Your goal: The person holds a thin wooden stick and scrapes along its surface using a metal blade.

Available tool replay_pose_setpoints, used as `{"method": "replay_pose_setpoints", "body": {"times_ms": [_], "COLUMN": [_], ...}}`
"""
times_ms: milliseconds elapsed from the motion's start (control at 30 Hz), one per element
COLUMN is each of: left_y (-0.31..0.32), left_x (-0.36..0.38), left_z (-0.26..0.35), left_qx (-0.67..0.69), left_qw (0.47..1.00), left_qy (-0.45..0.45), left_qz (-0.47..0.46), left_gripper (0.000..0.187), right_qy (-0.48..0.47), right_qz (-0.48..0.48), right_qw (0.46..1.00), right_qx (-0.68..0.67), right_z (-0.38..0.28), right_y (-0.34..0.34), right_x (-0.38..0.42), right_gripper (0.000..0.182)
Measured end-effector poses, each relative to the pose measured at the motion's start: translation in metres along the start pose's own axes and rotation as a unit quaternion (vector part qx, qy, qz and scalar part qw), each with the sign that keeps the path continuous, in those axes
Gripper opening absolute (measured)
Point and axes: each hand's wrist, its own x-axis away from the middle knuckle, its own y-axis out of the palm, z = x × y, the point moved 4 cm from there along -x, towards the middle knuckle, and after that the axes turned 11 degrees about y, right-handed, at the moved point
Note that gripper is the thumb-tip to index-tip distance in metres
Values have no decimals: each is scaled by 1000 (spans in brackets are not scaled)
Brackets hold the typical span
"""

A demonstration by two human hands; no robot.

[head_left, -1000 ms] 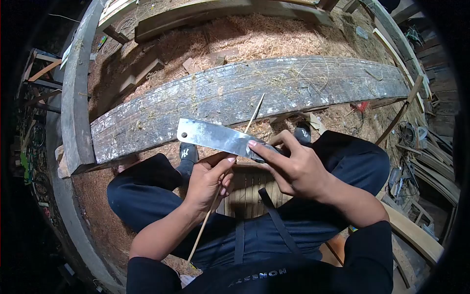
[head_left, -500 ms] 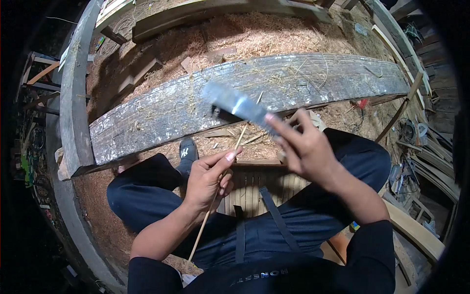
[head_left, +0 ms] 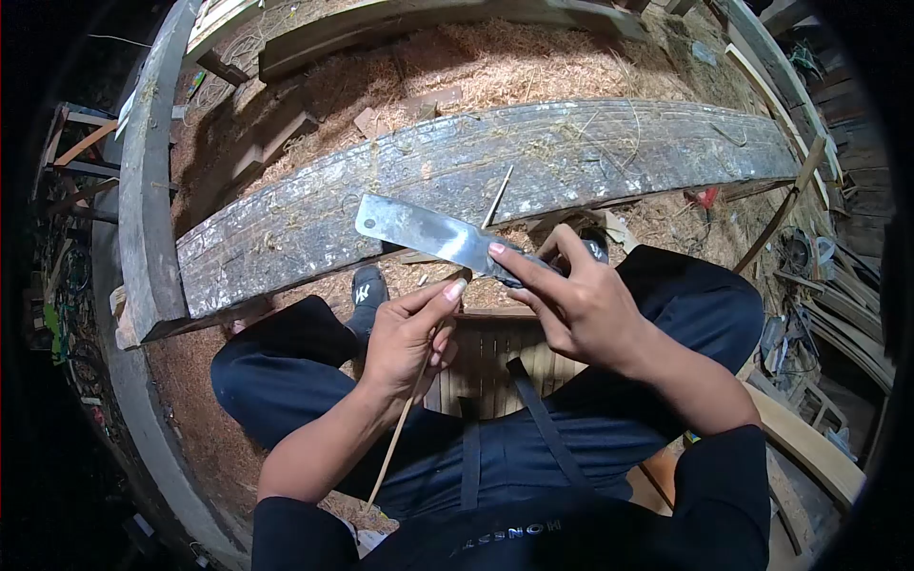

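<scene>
Pinched between the thumb and fingers of my left hand (head_left: 407,333) is a thin wooden stick (head_left: 391,455). Its lower end trails past my forearm, and its pointed upper end shows beyond the blade. My right hand (head_left: 598,306) grips the dark handle of a broad, square-ended knife (head_left: 419,229), index finger stretched along it. The shiny blade has a hole near its tip and points left. It crosses over the stick just above my left fingertips, hiding part of it. Behind the blade lies a weathered plank (head_left: 295,219).
Wood shavings (head_left: 533,67) cover the ground beyond the plank. A thick beam (head_left: 150,190) borders the left side. Wood offcuts and curved strips (head_left: 852,333) are piled at the right. My bent legs frame a slatted wooden surface (head_left: 490,357).
The knife has come down and toward me, its blade now sharp instead of blurred and lying across the stick. My left hand has hardly moved.
</scene>
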Motion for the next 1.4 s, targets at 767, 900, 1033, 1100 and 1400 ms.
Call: {"method": "replay_pose_setpoints", "body": {"times_ms": [767, 900, 1033, 1100, 1400], "left_y": [1, 0, -6, 1, 1], "left_x": [0, 6, 5, 7, 7], "left_z": [-1, -4, -13, -8, -6], "left_qx": [-26, -39, -16, -45, -2], "left_qw": [1000, 999, 1000, 999, 1000], "left_qy": [7, 6, -11, -5, -7], "left_qz": [12, -10, -9, -23, -13], "left_gripper": [34, 31, 33, 33, 28], "right_qy": [-80, -7, -43, 0, 2], "right_qz": [13, 86, 33, 102, 41], "right_qw": [997, 993, 999, 995, 999], "right_qx": [17, 75, 3, 9, -24], "right_z": [0, 21, 1, 21, 7], "right_y": [5, -11, 3, -5, -2], "right_x": [4, -10, 1, -13, -3], "right_gripper": [59, 56, 40, 44, 56]}}
